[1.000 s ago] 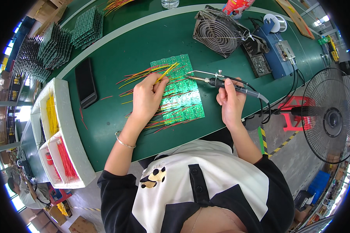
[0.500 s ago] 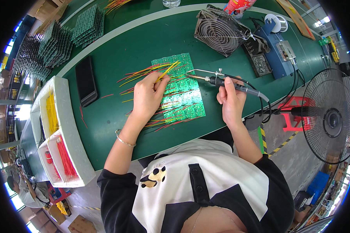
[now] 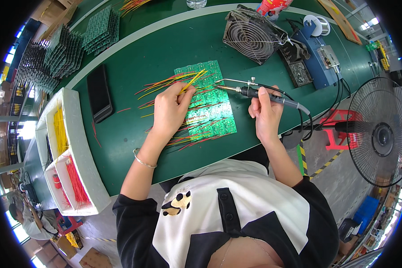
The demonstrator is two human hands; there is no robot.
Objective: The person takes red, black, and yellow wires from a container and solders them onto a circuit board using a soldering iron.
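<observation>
A green circuit board panel (image 3: 221, 111) lies on the table before me, with red and yellow wires (image 3: 158, 85) across it and sticking out past its left edge. My left hand (image 3: 169, 109) is closed on several yellow wires (image 3: 194, 80), over the panel's left side. In my right hand (image 3: 268, 114) is a soldering iron (image 3: 250, 92), with a thin metal feed tube (image 3: 232, 81) fixed along it. The iron's tip reaches the upper middle of the panel, a little right of my left fingers. Whether it touches the board I cannot tell.
A white foam box (image 3: 87, 178) with yellow and red wires stands left, beside a black phone (image 3: 99, 94). Stacked circuit boards (image 3: 102, 29) sit far left. Beyond the iron are a small dark fan (image 3: 253, 40) and a blue solder feeder (image 3: 319, 62). A large fan (image 3: 379, 134) stands right.
Almost nothing differs. Both hands, the iron and the wires keep their places, with only a very slight shift of the whole view.
</observation>
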